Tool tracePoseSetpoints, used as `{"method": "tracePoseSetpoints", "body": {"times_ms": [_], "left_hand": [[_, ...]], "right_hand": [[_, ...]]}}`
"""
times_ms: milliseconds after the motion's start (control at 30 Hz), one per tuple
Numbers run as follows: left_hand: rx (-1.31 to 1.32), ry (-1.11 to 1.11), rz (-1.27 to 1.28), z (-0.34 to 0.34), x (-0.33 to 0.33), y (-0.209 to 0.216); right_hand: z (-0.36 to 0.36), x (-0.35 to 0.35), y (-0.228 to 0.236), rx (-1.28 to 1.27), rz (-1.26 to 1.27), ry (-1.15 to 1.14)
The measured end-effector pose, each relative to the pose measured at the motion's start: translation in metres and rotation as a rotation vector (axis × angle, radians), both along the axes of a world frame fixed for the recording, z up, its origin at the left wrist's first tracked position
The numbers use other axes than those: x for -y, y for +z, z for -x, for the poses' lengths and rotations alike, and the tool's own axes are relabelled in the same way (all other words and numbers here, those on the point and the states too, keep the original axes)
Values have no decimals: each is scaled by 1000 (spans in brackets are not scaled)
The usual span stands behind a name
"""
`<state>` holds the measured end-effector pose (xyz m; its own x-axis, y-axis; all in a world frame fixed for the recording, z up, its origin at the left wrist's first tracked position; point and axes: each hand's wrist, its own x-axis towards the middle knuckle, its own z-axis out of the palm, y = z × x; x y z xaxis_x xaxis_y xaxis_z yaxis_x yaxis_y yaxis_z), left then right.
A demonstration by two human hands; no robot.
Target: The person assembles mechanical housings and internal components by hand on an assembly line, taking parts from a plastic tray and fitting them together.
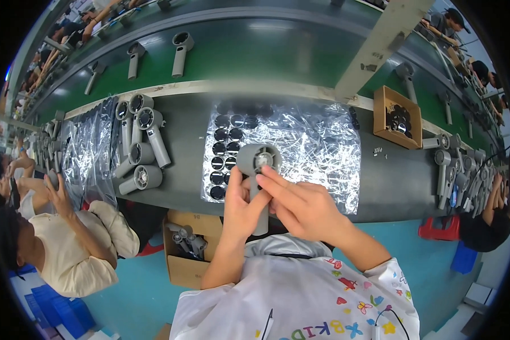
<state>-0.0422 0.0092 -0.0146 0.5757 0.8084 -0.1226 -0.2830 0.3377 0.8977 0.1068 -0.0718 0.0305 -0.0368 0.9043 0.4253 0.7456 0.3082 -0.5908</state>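
A grey handheld fan (256, 160) with a round head and an open front is held upright before my chest. My left hand (245, 207) is closed around its handle, just below the head. At the fan's front, the fingertips of my right hand (300, 204) press together near the hub, and its other fingers curl by the handle. Whether a small part sits under those fingertips is hidden. Behind the fan lies a clear plastic sheet (317, 153) with several round black discs (217, 163) in rows along its left side.
Several grey fans (147, 122) lie left on the bench beside a plastic-covered stack (90, 150). A cardboard box (399, 122) of dark parts stands right, near small screws (378, 152). Beyond runs a green conveyor (226, 62) carrying fans. Below sits another box (187, 266); co-workers flank me.
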Motion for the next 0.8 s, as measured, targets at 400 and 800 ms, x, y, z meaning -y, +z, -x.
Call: {"method": "tracePoseSetpoints", "body": {"times_ms": [400, 800], "left_hand": [[38, 163, 110, 11, -10, -29], [42, 171, 88, 14, -12, -29]], "right_hand": [[-59, -117, -51, -46, 160, -268], [-86, -112, -22, -1387, 277, -188]]}}
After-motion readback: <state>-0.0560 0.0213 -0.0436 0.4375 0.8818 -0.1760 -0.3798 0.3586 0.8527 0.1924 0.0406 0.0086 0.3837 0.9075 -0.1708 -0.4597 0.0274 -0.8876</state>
